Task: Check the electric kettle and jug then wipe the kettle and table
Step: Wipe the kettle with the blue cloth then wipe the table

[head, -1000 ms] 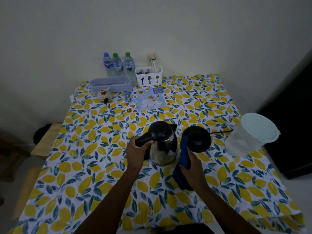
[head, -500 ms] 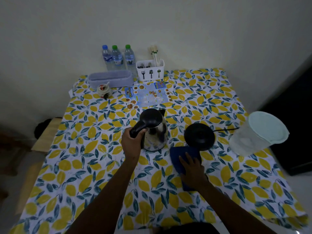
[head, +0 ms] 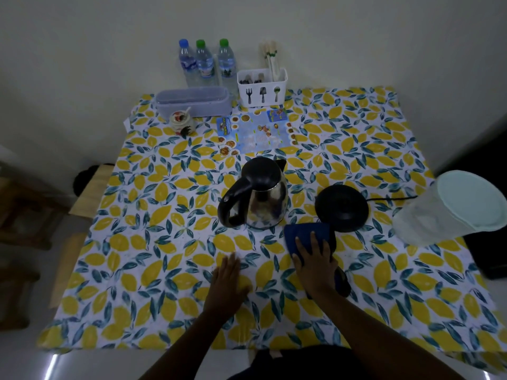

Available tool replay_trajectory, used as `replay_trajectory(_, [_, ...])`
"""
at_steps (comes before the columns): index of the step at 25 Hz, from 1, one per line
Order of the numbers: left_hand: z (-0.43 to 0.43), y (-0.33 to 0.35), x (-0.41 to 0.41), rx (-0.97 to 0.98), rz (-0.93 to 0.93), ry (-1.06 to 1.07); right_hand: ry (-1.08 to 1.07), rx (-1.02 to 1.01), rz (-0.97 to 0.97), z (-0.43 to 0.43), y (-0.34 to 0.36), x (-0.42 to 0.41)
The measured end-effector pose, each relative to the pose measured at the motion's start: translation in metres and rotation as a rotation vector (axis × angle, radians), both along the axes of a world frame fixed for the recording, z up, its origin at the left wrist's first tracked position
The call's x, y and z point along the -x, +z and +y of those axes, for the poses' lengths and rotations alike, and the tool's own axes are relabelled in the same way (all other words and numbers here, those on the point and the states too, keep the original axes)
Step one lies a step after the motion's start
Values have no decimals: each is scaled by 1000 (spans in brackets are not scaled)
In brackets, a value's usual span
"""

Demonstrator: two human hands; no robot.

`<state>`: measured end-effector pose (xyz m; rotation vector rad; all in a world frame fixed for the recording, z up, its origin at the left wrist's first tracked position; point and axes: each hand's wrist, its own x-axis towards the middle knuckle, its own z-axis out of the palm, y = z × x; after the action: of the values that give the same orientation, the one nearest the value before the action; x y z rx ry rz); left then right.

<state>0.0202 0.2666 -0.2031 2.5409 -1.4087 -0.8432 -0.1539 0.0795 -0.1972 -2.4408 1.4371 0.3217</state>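
A steel electric kettle (head: 264,200) with a black lid and handle stands on the table (head: 164,242) in its lemon-print cover, off its black round base (head: 341,208), which lies just to its right. At the table's right edge sits a frosted plastic jug (head: 450,212) with a pale lid. My right hand (head: 315,260) presses flat on a dark blue cloth (head: 308,234) lying in front of the kettle and base. My left hand (head: 227,281) rests flat on the cover, in front of the kettle, holding nothing.
Along the back wall stand three water bottles (head: 204,64), a white cutlery holder (head: 262,87), a lilac oblong box (head: 192,101) and a small jar (head: 181,122). A printed menu sheet (head: 256,131) lies behind the kettle. The base's cord (head: 389,199) runs right toward the jug.
My left hand has let go of the kettle handle and dropped flat onto the table. The kettle now stands left of its base. The cloth went from the kettle down onto the table.
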Motion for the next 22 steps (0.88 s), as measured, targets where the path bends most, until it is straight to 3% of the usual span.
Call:
replay_trajectory(13, [8,-3,9,21,-4,73,627,-70,-44,20,4,-26])
replay_trajectory(22, [23,3,14,-6,-23,126,705,-19,-20,49,2,22])
